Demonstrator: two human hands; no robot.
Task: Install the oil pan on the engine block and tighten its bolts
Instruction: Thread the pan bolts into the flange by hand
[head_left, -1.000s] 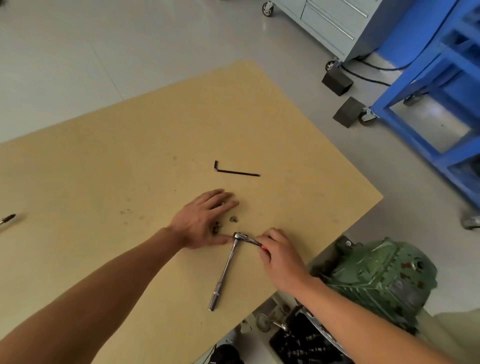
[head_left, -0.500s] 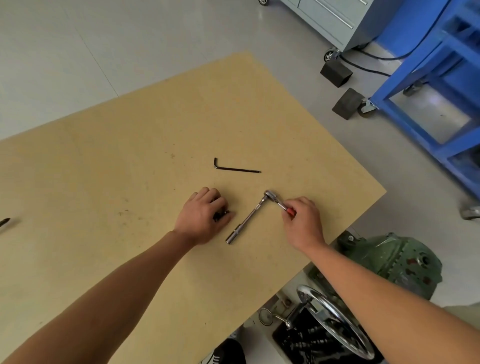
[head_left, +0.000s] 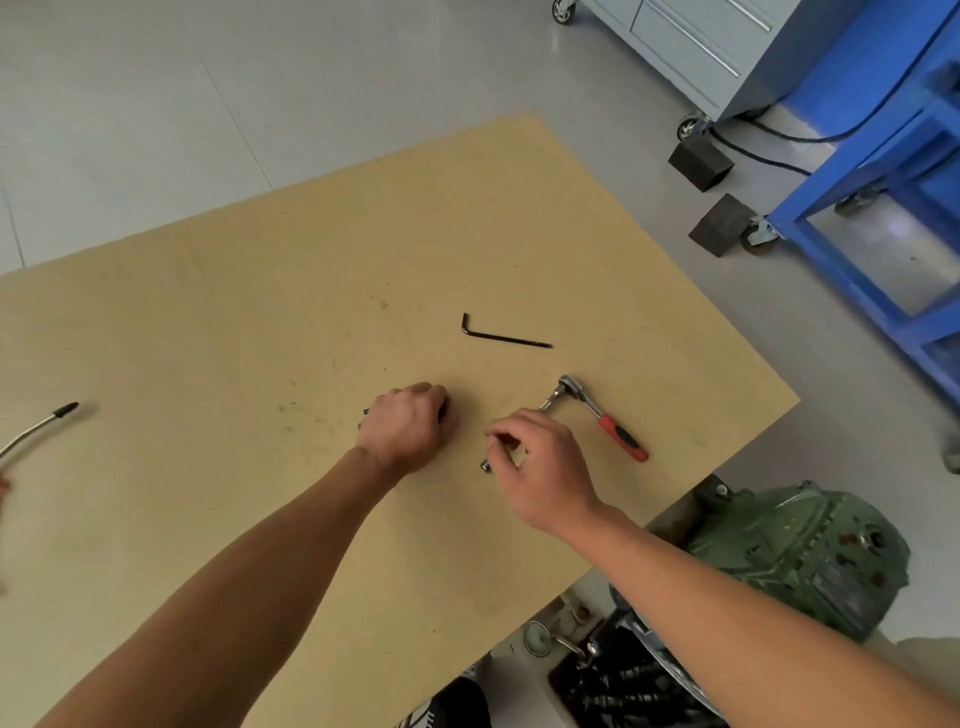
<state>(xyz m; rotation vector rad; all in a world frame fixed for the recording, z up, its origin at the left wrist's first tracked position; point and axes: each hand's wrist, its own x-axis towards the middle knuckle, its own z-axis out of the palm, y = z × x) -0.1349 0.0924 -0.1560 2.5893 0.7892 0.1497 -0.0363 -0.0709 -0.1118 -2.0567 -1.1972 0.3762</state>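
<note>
Well, from my station I read the wooden board (head_left: 260, 312) from left to right. At the far left edge lies a metal tool with a black tip (head_left: 62, 411), well apart from both hands. The left hand (head_left: 410, 426) rests knuckles-up on the board, its fingers curled tightly over small dark pieces (head_left: 442, 411) that show only at the fingertips; what kind of pieces they are, I cannot tell. Beyond the fingers of both hands lies a black hex key (head_left: 504, 338), apart from them.

The right hand (head_left: 540, 467) has narrow, bent fingers, and the thumb and forefinger pinch the long silver extension bar of the ratchet wrench (head_left: 592, 410). This wrench has a shiny round head and a red and black handle. The head lies just beyond the right fingertips, the handle runs to their right, flat on the board, and the bar's end shows below the thumb. A green cast housing (head_left: 795, 551) stands off the board's corner, right of the right forearm.
</note>
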